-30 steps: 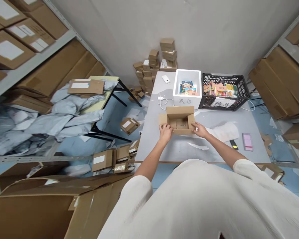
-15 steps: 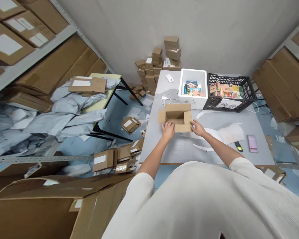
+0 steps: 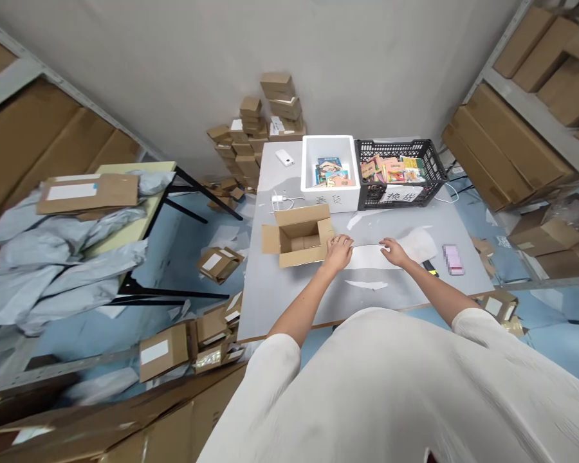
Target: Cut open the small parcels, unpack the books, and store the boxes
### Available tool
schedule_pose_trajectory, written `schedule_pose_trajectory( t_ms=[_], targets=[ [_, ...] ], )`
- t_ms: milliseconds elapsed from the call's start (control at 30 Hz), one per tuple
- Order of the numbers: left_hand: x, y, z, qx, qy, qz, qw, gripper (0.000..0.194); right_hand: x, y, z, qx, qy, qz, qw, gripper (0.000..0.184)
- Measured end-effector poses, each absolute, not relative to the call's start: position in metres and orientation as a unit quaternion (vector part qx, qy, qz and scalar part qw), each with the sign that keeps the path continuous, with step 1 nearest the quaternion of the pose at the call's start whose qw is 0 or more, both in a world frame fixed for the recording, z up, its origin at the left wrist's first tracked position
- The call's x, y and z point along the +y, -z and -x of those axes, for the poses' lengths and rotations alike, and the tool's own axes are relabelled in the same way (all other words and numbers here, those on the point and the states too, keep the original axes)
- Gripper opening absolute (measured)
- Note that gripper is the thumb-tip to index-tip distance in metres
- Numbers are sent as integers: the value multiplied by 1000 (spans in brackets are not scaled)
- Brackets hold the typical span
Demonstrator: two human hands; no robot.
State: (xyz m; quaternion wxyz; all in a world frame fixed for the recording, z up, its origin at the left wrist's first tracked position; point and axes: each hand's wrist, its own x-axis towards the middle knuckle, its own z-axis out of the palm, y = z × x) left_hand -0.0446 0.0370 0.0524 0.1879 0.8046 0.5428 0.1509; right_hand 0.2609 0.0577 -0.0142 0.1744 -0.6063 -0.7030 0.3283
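An opened cardboard box [image 3: 303,258] stands on the grey table with its flaps folded outward and its inside bare. Just right of it, my left hand [image 3: 338,254] has its fingers closed at the left end of a white paper sheet [image 3: 368,258]. My right hand [image 3: 394,253] pinches the same sheet farther right, thumb and fingers at its upper edge. The paper lies low over the tabletop between both hands. Beside my right hand is a crumpled white wrapping sheet [image 3: 421,244], partly covering a black and yellow cutter [image 3: 430,268].
A white foam box [image 3: 332,200] and a black crate [image 3: 434,168], both holding booklets, stand at the table's back. A pixelated pink item [image 3: 453,259] lies right. A paper scrap [image 3: 367,285] lies near the front. Parcels [image 3: 164,350] crowd the floor at left.
Both hands have left the cardboard box and now hold the white paper sheet to its right. The box sits slightly turned. The whole view has swung rightward.
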Motion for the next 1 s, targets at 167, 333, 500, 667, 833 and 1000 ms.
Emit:
schedule_pose_trajectory(
  t_ms=[167, 333, 500, 667, 833, 1000],
  targets=[
    [44, -39, -26, 527, -114, -814, 217, 45, 56, 26, -335, -677, -317, 639, 182, 45],
    [42, -21, -98, 502, -89, -826, 241, 43, 61, 39, -407, -645, -264, 696, 175, 48],
    [41, -2, -164, 504, -53, -819, 270, 48, 63, 50, -454, -599, -272, 732, 178, 60],
    [39, 16, -209, 519, -2, -792, 321, 63, 54, 60, -467, -604, -348, 703, 142, 65],
    [28, 30, -229, 538, 45, -774, 330, 86, 31, 66, -457, -676, -400, 600, 151, 35],
    [18, 44, -243, 538, 85, -772, 329, 82, 21, 65, -452, -740, -411, 522, 106, 35]
  ],
)
